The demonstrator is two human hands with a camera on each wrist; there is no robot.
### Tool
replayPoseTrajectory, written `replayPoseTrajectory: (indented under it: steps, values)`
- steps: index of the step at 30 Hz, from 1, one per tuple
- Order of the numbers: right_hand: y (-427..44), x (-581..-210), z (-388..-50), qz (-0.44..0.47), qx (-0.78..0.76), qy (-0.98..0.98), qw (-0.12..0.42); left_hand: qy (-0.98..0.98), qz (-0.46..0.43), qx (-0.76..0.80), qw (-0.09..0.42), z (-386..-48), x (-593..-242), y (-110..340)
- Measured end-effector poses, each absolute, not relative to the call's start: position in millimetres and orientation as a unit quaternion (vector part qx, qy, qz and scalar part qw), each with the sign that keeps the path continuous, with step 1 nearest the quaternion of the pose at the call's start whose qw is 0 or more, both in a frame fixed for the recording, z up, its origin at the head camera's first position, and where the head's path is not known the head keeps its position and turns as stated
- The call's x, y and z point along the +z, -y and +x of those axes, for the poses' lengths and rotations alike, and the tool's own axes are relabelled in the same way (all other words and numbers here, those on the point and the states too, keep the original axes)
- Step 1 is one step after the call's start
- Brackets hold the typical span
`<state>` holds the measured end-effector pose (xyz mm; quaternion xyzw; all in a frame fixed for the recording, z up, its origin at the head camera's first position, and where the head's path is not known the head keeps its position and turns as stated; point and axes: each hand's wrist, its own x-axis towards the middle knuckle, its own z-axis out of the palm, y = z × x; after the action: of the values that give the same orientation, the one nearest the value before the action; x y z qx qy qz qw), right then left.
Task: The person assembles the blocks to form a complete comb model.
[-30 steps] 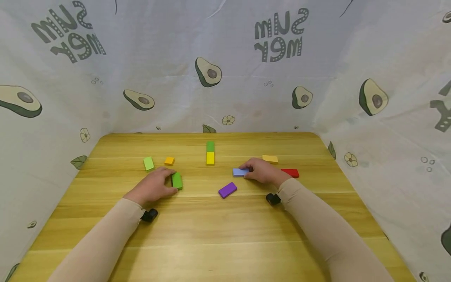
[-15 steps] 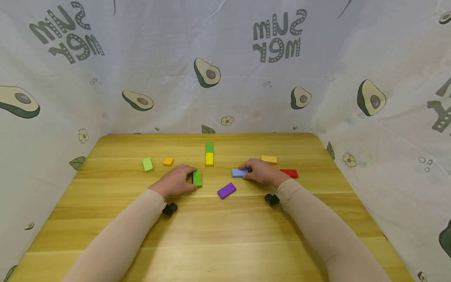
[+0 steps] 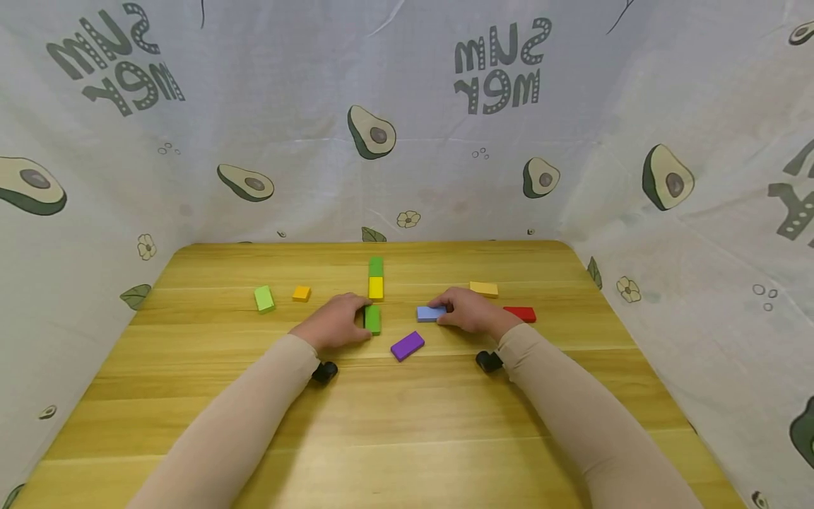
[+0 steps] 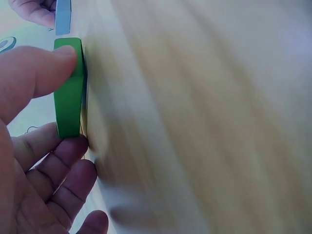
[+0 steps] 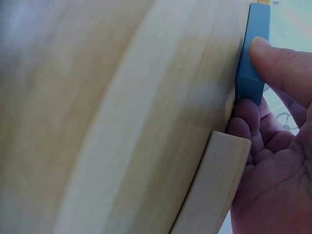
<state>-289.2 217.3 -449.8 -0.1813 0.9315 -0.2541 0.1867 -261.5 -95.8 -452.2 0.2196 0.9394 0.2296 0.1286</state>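
A green block [image 3: 373, 320] lies at mid-table, its ends pinched between the thumb and fingers of my left hand [image 3: 333, 323]. Just beyond it stand a yellow block [image 3: 376, 288] and a darker green block [image 3: 376, 266], end to end in a line. To the right, my right hand [image 3: 472, 311] pinches a light blue block [image 3: 430, 314] flat near the tabletop. A gap separates the green and blue blocks. In the left wrist view, the thumb presses the near face of the green block [image 4: 69, 97]. The right wrist view shows the thumb on the blue block [image 5: 253, 73].
A purple block [image 3: 407, 346] lies slanted in front of the gap. Behind and beside my right hand are a tan block [image 3: 483, 289] and a red block [image 3: 520, 314]. Lime [image 3: 263, 299] and orange [image 3: 302, 293] blocks sit at left. A printed cloth [image 3: 292, 141] hangs behind the table.
My left hand has slid the green block rightward, bringing it below the yellow block and closer to the blue one. My right hand keeps holding the blue block in nearly the same spot.
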Motion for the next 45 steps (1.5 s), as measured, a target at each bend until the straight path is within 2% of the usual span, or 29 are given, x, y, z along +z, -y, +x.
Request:
replayPoseTrajectory:
  steps: [8, 16, 23, 38, 45]
  values:
    - [-217, -450, -289, -0.178, -0.255, -0.932, 0.187, -0.936, 0.205, 0.257, 0.128, -264, -453, 92]
    - [-216, -450, -290, -0.179, -0.259, -0.931, 0.186, -0.935, 0.245, 0.229, 0.115, -265, -455, 92]
    - [-216, -449, -290, -0.170, -0.258, -0.932, 0.188, -0.936, 0.226, 0.238, 0.123, -260, -452, 88]
    - [-217, -450, -291, -0.172, -0.263, -0.931, 0.187, -0.948, 0.197, 0.226, 0.104, -259, -451, 85]
    - [-217, -451, -291, -0.171, -0.266, -0.930, 0.188, -0.951, 0.201, 0.204, 0.114, -262, -451, 87]
